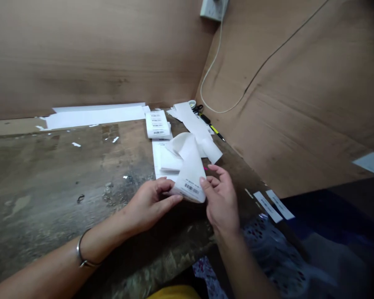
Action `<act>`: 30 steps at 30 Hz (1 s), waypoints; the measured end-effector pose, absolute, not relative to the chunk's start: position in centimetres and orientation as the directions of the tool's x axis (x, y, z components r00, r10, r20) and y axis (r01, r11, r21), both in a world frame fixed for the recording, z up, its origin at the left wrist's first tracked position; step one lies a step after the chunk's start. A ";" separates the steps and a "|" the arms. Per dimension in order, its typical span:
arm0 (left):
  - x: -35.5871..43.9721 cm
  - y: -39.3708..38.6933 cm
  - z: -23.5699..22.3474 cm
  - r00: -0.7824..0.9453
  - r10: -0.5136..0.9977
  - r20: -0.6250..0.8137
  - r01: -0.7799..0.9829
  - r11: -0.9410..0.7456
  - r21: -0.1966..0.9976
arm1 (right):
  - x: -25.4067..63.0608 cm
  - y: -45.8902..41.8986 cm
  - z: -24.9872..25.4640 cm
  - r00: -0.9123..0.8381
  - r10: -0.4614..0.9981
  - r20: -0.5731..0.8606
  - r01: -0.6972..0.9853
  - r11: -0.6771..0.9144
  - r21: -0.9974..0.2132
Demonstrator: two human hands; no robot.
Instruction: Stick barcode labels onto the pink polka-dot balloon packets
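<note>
Pinching a looped strip of white barcode labels (188, 172) near its lower end, the left hand (151, 205) and right hand (221, 201) meet just above the near edge of a worn wooden tabletop (50, 178). The left fingers (171, 200) curl closed against the strip's left side, with the thumb on top of the paper, and a metal bangle (82, 253) circles that wrist. The right fingers (215, 176) spread around the strip's right edge and grip it, the thumb pressing on its face just beside a printed barcode (191, 189). The strip arches up and folds back on itself. Its far part seems to run into a longer white band (190, 124), though the fold makes the join hard to see.

Under the loop lies a flat white sheet (162, 160), and just behind it sits a stack of folded barcode labels (157, 124). White paper strips (95, 116) lie farther left along the wall. Near the corner are black-handled scissors (198, 109), a small roll of tape (192, 104) and a black and yellow pen (213, 129). Two narrow label strips (268, 206) lie at the tabletop's right edge, well apart from the hands. Plywood walls (81, 54) meet in the corner, and a white cable (212, 70) hangs from a wall socket (213, 8).
</note>
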State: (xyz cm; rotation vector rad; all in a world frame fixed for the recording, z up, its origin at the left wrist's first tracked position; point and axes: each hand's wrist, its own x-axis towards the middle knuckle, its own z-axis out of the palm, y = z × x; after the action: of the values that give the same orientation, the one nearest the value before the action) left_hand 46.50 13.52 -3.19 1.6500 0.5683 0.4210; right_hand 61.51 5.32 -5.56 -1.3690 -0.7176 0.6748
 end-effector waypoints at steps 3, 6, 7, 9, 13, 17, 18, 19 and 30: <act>46.5 13.9 -3.2 0.805 0.591 -0.059 0.080 -0.009 0.997 | 62.5 5.3 -4.9 0.645 0.712 0.276 0.381 0.013 -0.924; 46.6 14.0 -3.4 0.792 0.603 -0.094 0.040 0.102 0.994 | 62.2 4.4 -3.5 0.416 0.634 0.652 0.833 0.023 -0.554; 46.7 14.0 -3.5 0.793 0.602 -0.093 0.031 0.112 0.993 | 61.8 4.2 -3.2 0.310 0.658 0.686 0.883 0.068 -0.464; 46.7 14.0 -3.5 0.802 0.593 -0.076 0.019 0.103 0.994 | 61.2 4.1 -2.9 0.177 0.747 0.641 0.887 0.162 -0.434; 46.5 14.1 -3.5 0.833 0.551 -0.041 0.018 0.046 0.999 | 60.7 4.6 -3.3 0.229 0.821 0.524 0.753 0.192 -0.629; 46.4 14.1 -3.6 0.823 0.568 -0.032 0.071 -0.047 0.996 | 60.7 4.4 -4.1 0.270 0.825 0.495 0.701 0.184 -0.689; 46.4 14.0 -3.7 0.816 0.577 -0.031 0.090 -0.074 0.993 | 60.6 4.3 -4.2 0.267 0.817 0.512 0.723 0.182 -0.666; 46.5 14.0 -3.7 0.810 0.586 -0.030 0.107 -0.098 0.989 | 60.4 4.2 -4.3 0.265 0.805 0.530 0.748 0.175 -0.640; 46.6 13.5 -3.6 0.778 0.611 -0.145 0.242 -0.079 0.967 | 67.5 1.3 -5.0 0.661 0.426 0.617 0.719 -0.127 -0.683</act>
State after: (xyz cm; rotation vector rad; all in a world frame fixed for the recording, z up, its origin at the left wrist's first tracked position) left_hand 46.56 13.48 -3.61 1.6589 0.6848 0.3488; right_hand 67.51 1.28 -4.97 -1.7579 -0.9242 -0.3266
